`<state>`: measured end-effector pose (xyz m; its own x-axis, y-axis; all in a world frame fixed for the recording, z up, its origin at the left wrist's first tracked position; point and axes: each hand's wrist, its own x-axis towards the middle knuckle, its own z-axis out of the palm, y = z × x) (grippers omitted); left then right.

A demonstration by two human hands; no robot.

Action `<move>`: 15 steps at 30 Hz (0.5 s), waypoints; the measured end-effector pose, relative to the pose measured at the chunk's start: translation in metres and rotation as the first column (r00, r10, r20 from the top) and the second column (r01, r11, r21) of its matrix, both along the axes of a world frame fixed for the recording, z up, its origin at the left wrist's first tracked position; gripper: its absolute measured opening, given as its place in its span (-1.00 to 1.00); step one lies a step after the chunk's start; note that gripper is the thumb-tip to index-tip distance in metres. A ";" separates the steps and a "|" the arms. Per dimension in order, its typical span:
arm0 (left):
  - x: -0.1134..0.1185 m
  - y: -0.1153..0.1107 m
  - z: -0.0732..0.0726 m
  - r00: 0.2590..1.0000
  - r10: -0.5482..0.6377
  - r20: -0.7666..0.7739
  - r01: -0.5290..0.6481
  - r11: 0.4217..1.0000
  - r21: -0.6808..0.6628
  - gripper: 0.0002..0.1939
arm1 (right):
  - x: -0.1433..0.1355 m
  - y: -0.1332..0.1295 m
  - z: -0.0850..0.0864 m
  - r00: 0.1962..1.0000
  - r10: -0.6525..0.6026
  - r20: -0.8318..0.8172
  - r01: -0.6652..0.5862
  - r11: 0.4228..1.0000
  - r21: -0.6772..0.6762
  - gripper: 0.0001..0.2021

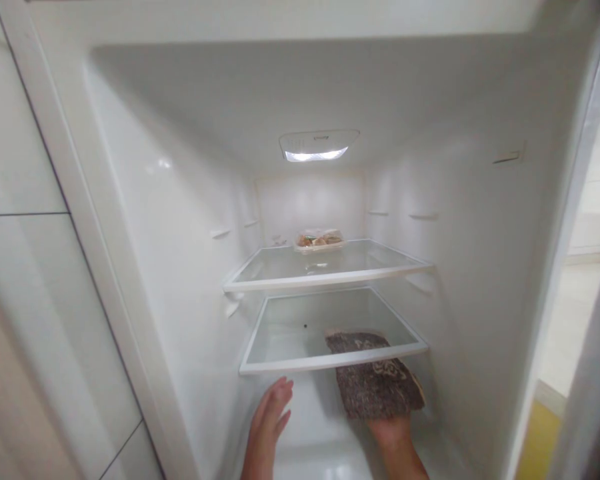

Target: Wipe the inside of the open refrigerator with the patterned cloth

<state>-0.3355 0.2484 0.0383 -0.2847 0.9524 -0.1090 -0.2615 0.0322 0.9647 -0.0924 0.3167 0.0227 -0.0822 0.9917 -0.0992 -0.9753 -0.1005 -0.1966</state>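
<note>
A dark brown patterned cloth (380, 390) lies over my right hand (391, 430), which holds it under the right front of the lower glass shelf (285, 333). The cloth's far part shows through the glass. Only the wrist and heel of that hand are visible; its fingers are hidden by the cloth. My left hand (271, 413) is just below the shelf's left front edge, fingers stretched out and slightly apart, with nothing in it. A small dark speck (305, 326) shows on or through the glass.
An upper glass shelf (280, 268) carries a clear plastic tray of food (320, 241) at the back. A lit lamp (316, 155) sits in the fridge ceiling. White fridge walls (155, 267) stand on both sides, with the open door (587, 373) at the right.
</note>
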 end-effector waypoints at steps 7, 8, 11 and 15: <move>0.002 0.025 0.072 0.956 0.179 0.232 -0.158 0.982 -0.107 -0.70 | -0.003 0.004 0.060 0.973 -0.210 0.098 0.225 0.959 -0.175 -0.47; 0.002 0.027 0.068 0.960 0.173 0.221 -0.150 0.982 -0.116 -0.69 | -0.008 0.007 0.065 0.967 -0.203 0.155 0.229 0.958 -0.173 -0.43; 0.002 0.031 0.055 0.970 0.139 0.202 -0.110 0.983 -0.150 -0.58 | -0.033 0.013 0.064 0.978 -0.145 0.150 0.160 0.983 -0.095 -0.48; -0.001 0.029 0.049 0.973 0.163 0.165 -0.116 0.957 -0.265 -0.44 | -0.101 0.016 0.049 0.996 -0.048 0.075 0.043 0.996 0.072 -0.67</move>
<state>-0.3362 0.2769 0.0876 -0.3650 0.8393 -0.4028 -0.4523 0.2183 0.8648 -0.1929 0.3328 0.0720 -0.0317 0.9990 -0.0331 -0.9603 -0.0396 -0.2763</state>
